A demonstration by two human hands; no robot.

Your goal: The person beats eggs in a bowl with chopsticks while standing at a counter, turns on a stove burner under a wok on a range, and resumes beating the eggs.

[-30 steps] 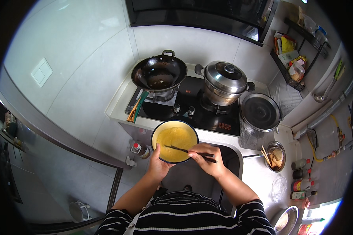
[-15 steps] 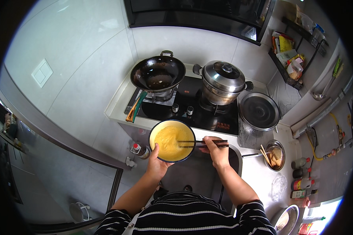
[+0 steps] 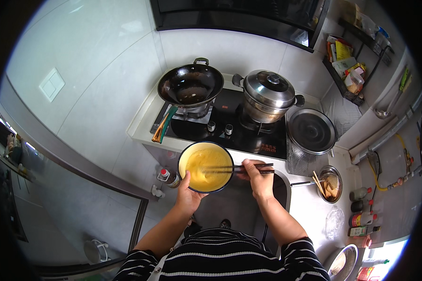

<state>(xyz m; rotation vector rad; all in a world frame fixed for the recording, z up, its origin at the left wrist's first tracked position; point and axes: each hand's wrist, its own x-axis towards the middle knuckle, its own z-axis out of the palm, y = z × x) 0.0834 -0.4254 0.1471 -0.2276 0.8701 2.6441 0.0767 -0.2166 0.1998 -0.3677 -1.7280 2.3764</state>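
My left hand (image 3: 189,196) grips the lower left side of a dark-rimmed bowl (image 3: 226,157), its thumb over the rim. Inside is a frothy yellow liquid (image 3: 199,164) that looks like beaten egg. A pair of dark chopsticks (image 3: 265,168) is pinched in my right hand (image 3: 258,180), at the bowl's right. Their tips reach into the liquid and are smeared by motion. The bowl is held in the air in front of the stove's near edge.
On the black gas stove (image 3: 225,110) stand a dark wok (image 3: 190,86) with a wooden-and-green handle and a lidded steel pot (image 3: 268,96). A black round pan (image 3: 312,131) lies to its right. Farther right are a steel bowl of food (image 3: 330,185) and several bottles (image 3: 361,219).
The chopsticks have swept further left through the yellow liquid and now blur. Both hands keep nearly the same places, and the view has shifted slightly.
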